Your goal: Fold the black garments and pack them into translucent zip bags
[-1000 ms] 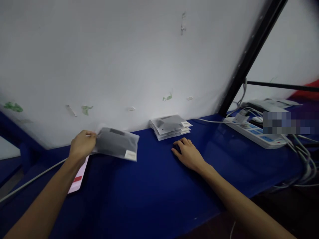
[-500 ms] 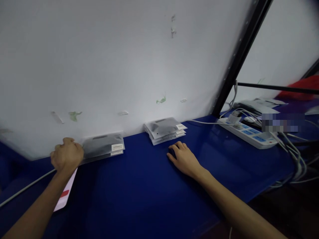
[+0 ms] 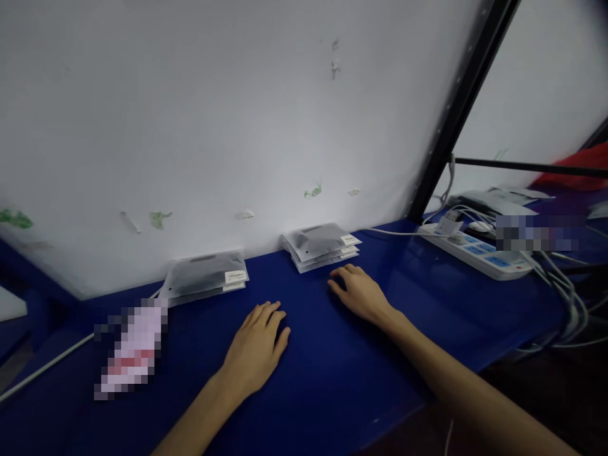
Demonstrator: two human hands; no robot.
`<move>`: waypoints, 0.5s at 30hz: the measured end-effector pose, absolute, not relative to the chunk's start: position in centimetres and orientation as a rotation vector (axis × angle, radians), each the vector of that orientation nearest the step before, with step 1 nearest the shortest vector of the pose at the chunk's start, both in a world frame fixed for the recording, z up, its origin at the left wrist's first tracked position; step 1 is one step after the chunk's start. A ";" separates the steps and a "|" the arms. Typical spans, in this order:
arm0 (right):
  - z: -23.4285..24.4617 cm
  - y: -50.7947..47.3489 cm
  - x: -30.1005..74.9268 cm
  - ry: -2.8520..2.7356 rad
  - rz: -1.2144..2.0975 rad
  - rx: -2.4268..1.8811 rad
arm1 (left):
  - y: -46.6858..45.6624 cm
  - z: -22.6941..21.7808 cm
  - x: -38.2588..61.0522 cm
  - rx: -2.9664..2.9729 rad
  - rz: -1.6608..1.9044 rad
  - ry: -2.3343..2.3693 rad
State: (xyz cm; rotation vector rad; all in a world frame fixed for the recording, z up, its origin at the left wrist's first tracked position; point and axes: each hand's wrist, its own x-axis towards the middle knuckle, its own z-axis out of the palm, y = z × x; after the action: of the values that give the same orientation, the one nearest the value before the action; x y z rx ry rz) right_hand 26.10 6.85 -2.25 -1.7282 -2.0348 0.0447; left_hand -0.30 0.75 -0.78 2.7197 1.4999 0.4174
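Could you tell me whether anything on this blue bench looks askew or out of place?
Nothing is spilled or damaged. The right pouch stack is fanned out, its edges not lined up, unlike the neater left stack. Cables by the power strip dangle in a tangle over the bench edge.

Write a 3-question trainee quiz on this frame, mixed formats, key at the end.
1. True or false: the left hand holds a pouch.
2. How many pouch stacks lie against the wall? A) one B) two C) four
3. Name the white device with cables at the far right of the table.
Key
1. False: it lies flat and empty on the table, as does the right hand.
2. B: the left stack and the right stack, the latter just beyond the right hand.
3. The power strip.
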 end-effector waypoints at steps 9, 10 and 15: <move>-1.7 13.6 30.2 -1.789 -0.268 -1.965 | 0.4 -0.9 -0.4 2.703 0.470 1.500; -1.6 14.0 30.6 -1.820 -0.254 -1.959 | 0.4 -1.0 -0.4 2.704 0.483 1.496; -1.1 13.0 30.6 -1.930 -0.304 -1.855 | 0.4 -1.4 -0.5 2.704 0.561 1.467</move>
State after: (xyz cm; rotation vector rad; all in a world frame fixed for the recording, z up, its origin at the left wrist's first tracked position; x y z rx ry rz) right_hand 30.65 12.95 -1.10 -1.8555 -1.9296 -0.3036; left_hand -0.46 0.42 -1.38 2.7038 1.4674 0.5607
